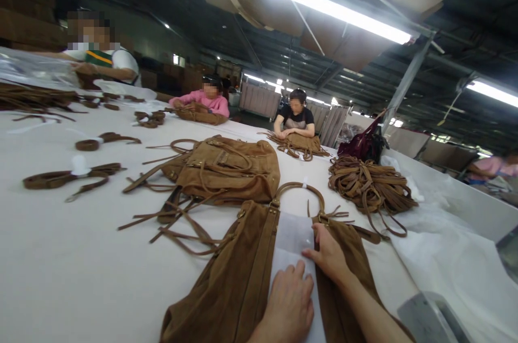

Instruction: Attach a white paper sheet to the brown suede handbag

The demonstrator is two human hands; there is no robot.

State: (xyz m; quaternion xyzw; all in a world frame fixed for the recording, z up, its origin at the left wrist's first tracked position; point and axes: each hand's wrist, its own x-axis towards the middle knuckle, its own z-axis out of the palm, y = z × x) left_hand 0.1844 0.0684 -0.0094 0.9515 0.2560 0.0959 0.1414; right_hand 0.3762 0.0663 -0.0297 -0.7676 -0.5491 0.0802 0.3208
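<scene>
Long fluorescent tubes light a warehouse-like workshop above a wide white-covered worktable (pixel 60 267), where three seated people work at its far side, faces blurred. Nearest the camera lies a flat brown suede bag (pixel 238 273) with a looped handle, its lower end cut off by the bottom edge. A white sheet of paper (pixel 293 240) covers its middle panel, so what lies beneath is hidden. The left hand (pixel 289 302) rests palm-down on that sheet, fingers spread and relaxed, grasping nothing; its wrist runs out of view. The right hand (pixel 329 254) reaches in from the lower right, forearm slanting, fingers flat and open, pressing the sheet's right edge. Behind sit a second brown suede bag (pixel 226 170) with trailing fringe and a tangled heap of brown leather straps (pixel 368 186).
</scene>
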